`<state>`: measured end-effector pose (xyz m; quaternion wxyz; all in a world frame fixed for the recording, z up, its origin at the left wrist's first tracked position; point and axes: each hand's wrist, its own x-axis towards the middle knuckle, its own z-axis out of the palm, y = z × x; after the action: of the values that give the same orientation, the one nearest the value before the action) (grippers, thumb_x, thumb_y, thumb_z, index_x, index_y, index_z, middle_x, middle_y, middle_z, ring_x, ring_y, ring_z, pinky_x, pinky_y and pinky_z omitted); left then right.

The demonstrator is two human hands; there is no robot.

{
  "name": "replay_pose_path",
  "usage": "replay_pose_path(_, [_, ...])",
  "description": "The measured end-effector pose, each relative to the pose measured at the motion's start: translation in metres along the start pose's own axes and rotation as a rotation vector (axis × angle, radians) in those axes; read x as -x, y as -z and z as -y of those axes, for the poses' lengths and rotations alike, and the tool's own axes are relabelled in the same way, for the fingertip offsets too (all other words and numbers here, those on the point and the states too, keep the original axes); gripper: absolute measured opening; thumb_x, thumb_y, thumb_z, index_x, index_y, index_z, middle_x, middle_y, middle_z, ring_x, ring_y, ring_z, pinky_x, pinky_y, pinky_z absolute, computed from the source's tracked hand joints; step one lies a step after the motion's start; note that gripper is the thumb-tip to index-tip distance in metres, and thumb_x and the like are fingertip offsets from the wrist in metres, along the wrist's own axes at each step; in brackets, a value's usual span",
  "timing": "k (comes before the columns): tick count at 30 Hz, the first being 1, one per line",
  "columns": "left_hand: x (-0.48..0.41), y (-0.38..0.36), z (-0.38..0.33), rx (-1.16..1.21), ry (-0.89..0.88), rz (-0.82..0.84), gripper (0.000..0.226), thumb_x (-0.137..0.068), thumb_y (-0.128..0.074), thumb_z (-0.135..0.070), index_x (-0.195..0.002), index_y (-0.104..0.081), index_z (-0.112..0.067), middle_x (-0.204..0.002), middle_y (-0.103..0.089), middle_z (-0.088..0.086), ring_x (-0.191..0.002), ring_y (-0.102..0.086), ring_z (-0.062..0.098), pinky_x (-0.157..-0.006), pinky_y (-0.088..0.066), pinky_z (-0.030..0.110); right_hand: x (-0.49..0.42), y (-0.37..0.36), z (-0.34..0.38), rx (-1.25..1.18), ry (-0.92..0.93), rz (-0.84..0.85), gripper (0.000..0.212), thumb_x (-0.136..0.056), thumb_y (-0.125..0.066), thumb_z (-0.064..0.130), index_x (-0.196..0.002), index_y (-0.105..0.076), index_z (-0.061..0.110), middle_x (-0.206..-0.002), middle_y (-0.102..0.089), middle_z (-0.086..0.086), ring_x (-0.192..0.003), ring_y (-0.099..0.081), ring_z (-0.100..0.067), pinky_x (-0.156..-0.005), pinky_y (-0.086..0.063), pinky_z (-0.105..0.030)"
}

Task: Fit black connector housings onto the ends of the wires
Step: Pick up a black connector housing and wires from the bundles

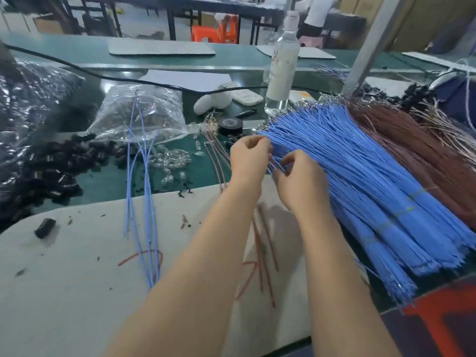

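A big bundle of blue wires [360, 181] fans across the right of the bench. My left hand [248, 161] and my right hand [300, 181] meet at its left edge, fingers curled, each pinching a few blue strands pulled from the bundle. A heap of black connector housings [49, 171] spills from a plastic bag at the left. One single black housing [45, 228] lies on the grey mat [77, 292]. Several loose blue wires [146, 202] lie across the mat's left half.
Brown wire bundle [412, 150] sits right of the blue one. Clear bag [144, 112], small clear parts [170, 161], black tape roll [230, 125], a bottle [282, 65] and a white remote [247, 97] stand behind. Red wires [265, 253] lie under my arms. A metal post [371, 47] rises at right.
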<state>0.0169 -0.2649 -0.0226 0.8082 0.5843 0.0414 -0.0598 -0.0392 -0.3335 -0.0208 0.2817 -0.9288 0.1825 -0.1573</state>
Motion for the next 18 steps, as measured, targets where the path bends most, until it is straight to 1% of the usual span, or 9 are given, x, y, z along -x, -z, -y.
replay_pose_path(2, [0.0,0.016,-0.023,-0.022,-0.089,-0.037,0.009,-0.088,-0.055,-0.003,-0.09,-0.062,-0.009,-0.081,-0.063,0.006,-0.068,-0.055,0.013,-0.069,-0.049,0.026,0.002,0.001,0.03,-0.08,0.093,0.075,0.025,-0.089,-0.063,0.026,-0.11,-0.058,0.014,-0.111,-0.064,-0.009,-0.106,-0.057,-0.029,-0.078,-0.039,-0.032])
replay_pose_path(4, [0.001,0.043,-0.045,-0.058,-0.163,-0.098,0.008,-0.088,-0.058,-0.007,-0.092,-0.063,-0.012,-0.087,-0.064,0.007,-0.069,-0.056,0.014,-0.066,-0.049,0.026,0.007,-0.006,0.064,-0.116,0.183,0.174,0.022,-0.089,-0.061,0.027,-0.107,-0.062,0.014,-0.108,-0.067,-0.009,-0.105,-0.059,-0.029,-0.074,-0.038,-0.028])
replay_pose_path(7, [0.007,0.096,-0.072,-0.087,-0.24,-0.219,0.007,-0.088,-0.058,-0.012,-0.088,-0.063,-0.017,-0.087,-0.062,0.001,-0.075,-0.057,0.011,-0.068,-0.046,0.026,0.021,-0.029,0.113,-0.155,0.323,0.314,0.007,-0.088,-0.058,0.02,-0.09,-0.064,0.015,-0.093,-0.068,-0.009,-0.094,-0.061,-0.028,-0.066,-0.034,-0.025])
replay_pose_path(8, [0.01,0.116,-0.078,-0.09,-0.265,-0.274,0.008,-0.088,-0.057,-0.012,-0.087,-0.063,-0.018,-0.086,-0.062,0.0,-0.075,-0.056,0.011,-0.069,-0.045,0.026,0.026,-0.04,0.128,-0.175,0.371,0.356,0.006,-0.087,-0.057,0.016,-0.084,-0.062,0.016,-0.089,-0.068,-0.008,-0.092,-0.062,-0.028,-0.066,-0.035,-0.026])
replay_pose_path(9, [0.013,0.136,-0.084,-0.087,-0.287,-0.329,0.009,-0.088,-0.056,-0.011,-0.087,-0.063,-0.017,-0.085,-0.061,0.0,-0.072,-0.054,0.011,-0.068,-0.044,0.026,0.032,-0.053,0.142,-0.174,0.411,0.393,0.008,-0.087,-0.055,0.014,-0.083,-0.062,0.014,-0.09,-0.069,-0.009,-0.092,-0.062,-0.029,-0.068,-0.04,-0.028])
replay_pose_path(11, [0.02,0.173,-0.092,-0.069,-0.322,-0.442,0.011,-0.088,-0.054,-0.008,-0.087,-0.062,-0.015,-0.087,-0.063,0.004,-0.076,-0.055,0.015,-0.072,-0.046,0.031,0.042,-0.081,0.166,-0.125,0.48,0.442,0.018,-0.087,-0.051,0.01,-0.096,-0.066,0.008,-0.101,-0.069,-0.013,-0.098,-0.061,-0.032,-0.078,-0.047,-0.032])
replay_pose_path(13, [0.028,0.205,-0.095,-0.047,-0.342,-0.554,0.013,-0.089,-0.052,-0.004,-0.089,-0.062,-0.013,-0.095,-0.064,0.01,-0.083,-0.055,0.019,-0.078,-0.047,0.036,0.054,-0.109,0.184,-0.081,0.542,0.473,0.027,-0.087,-0.049,0.008,-0.108,-0.065,0.01,-0.109,-0.067,-0.013,-0.104,-0.059,-0.033,-0.086,-0.048,-0.035])
replay_pose_path(15, [0.036,0.23,-0.094,-0.027,-0.342,-0.637,0.013,-0.089,-0.051,-0.004,-0.094,-0.061,-0.011,-0.098,-0.064,0.01,-0.085,-0.056,0.017,-0.08,-0.047,0.033,0.063,-0.134,0.196,0.045,0.568,0.46,0.03,-0.088,-0.049,0.01,-0.116,-0.061,0.015,-0.119,-0.062,-0.009,-0.114,-0.054,-0.031,-0.094,-0.044,-0.038])
replay_pose_path(18, [0.04,0.251,-0.087,0.019,-0.33,-0.691,0.014,-0.091,-0.051,-0.004,-0.098,-0.06,-0.011,-0.093,-0.061,0.005,-0.081,-0.055,0.012,-0.078,-0.047,0.025,0.069,-0.158,0.203,0.174,0.569,0.423,0.034,-0.089,-0.048,0.008,-0.121,-0.054,0.016,-0.123,-0.054,-0.008,-0.118,-0.045,-0.031,-0.097,-0.035,-0.044])
